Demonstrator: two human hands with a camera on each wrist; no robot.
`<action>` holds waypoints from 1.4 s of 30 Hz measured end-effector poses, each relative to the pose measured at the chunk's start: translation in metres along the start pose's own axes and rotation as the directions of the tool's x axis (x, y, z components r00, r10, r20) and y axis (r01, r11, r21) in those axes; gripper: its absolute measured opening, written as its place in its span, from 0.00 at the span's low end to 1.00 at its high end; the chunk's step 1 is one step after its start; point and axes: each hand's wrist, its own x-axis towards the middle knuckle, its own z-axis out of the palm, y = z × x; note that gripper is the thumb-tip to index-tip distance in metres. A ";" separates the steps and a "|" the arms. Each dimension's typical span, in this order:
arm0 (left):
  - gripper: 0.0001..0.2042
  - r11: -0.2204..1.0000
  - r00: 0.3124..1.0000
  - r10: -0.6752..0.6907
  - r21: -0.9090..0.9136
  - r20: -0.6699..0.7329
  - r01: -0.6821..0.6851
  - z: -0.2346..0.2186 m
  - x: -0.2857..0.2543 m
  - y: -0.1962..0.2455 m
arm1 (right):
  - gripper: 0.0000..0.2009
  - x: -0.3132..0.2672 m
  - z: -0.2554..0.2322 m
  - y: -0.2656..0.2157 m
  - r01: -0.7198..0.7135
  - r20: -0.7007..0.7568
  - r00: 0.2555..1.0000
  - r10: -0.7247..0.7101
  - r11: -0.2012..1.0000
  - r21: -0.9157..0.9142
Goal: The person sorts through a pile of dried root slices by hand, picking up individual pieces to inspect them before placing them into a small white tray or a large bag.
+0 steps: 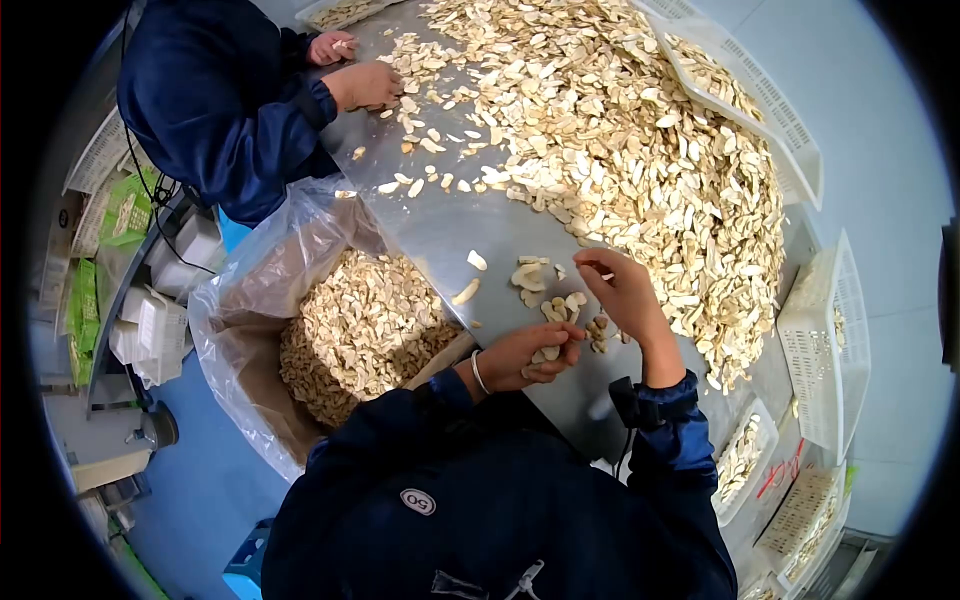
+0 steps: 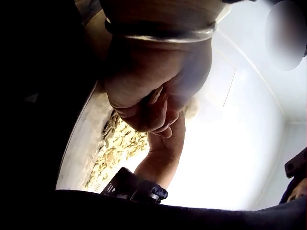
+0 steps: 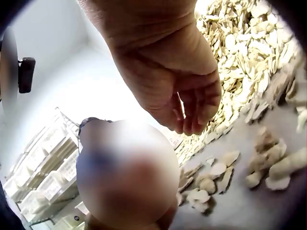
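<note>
Pale dried slices form a big pile [image 1: 640, 160] on the metal table [image 1: 440, 230]. The left hand [image 1: 520, 358] [image 2: 144, 81], with a bangle at its wrist, curls its fingers round a few slices [image 1: 546, 354] at the table's near edge. Just right of it the right hand [image 1: 625, 300] [image 3: 168, 72] is held above the table, its fingers loosely bent, with nothing visible between them. Below the hands lie small groups of loose slices [image 1: 530, 275] and a darker clump [image 1: 598, 332]. The left palm's inside is mostly hidden.
A plastic-lined container [image 1: 235, 300] full of slices [image 1: 365, 310] stands left of the table edge. Another person's hands [image 1: 365, 86] touch slices at the upper left. White baskets [image 1: 815, 350] line the right side, with a tray [image 1: 740, 460] of slices near the right sleeve.
</note>
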 end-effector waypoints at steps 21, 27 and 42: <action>0.15 0.998 0.999 -0.016 0.058 -0.046 0.019 0.002 -0.002 0.000 | 0.06 0.021 0.037 -0.008 0.154 0.226 0.971 -0.078 0.926 -0.345; 0.17 0.992 0.995 0.018 -0.120 -0.094 -0.029 0.006 0.000 0.002 | 0.05 -0.001 -0.016 -0.013 -0.019 0.166 0.985 0.051 0.981 -0.192; 0.13 0.998 0.998 -0.062 0.014 -0.014 0.063 0.007 -0.002 0.006 | 0.17 -0.102 -0.061 0.031 -0.360 -0.048 0.929 0.368 0.861 -0.360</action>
